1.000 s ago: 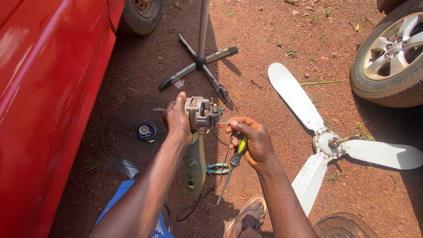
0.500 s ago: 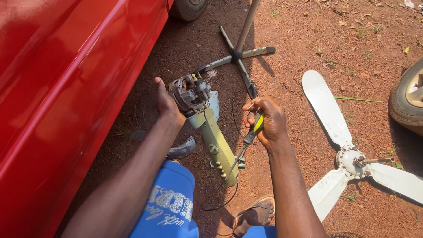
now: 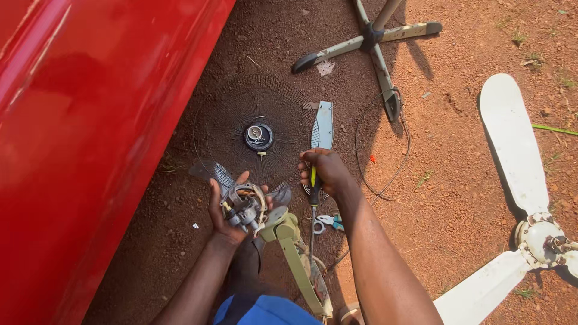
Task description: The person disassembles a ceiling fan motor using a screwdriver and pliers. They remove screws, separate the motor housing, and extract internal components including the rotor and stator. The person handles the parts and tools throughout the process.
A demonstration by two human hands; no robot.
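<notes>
Far left: red car body panel (image 3: 90, 120), a long sloping wall that closes off all room on that side. Beside it, flat on the red dirt ground (image 3: 457, 156), a black wire fan guard (image 3: 253, 135) with a round hub at its centre.

Lower centre-left: my left hand (image 3: 232, 207), fingers curled up and clamped around a small fan motor (image 3: 244, 207) with exposed windings and loose wires. I judge it dense and heavy for its size, rigid at the metal core but fragile at the wires; the core, cupped from below, is the sound place to hold it. An olive-green neck bracket (image 3: 295, 253) runs from the motor down toward my knees, so the piece will swing as a lever.

Centre: my right hand (image 3: 322, 171), fingers closed on the yellow-and-black handle of a screwdriver (image 3: 313, 207), shaft pointing down. Pliers (image 3: 328, 222) lie just beside the shaft, and a pale flat panel (image 3: 324, 125) above the hand.

Upper centre: cross-shaped stand base (image 3: 373, 45); a thin black cable (image 3: 385, 150) loops near my forearm and could snag.

Right: white ceiling-fan blades (image 3: 524, 180), well apart. Open ground lies between these and my right arm.
</notes>
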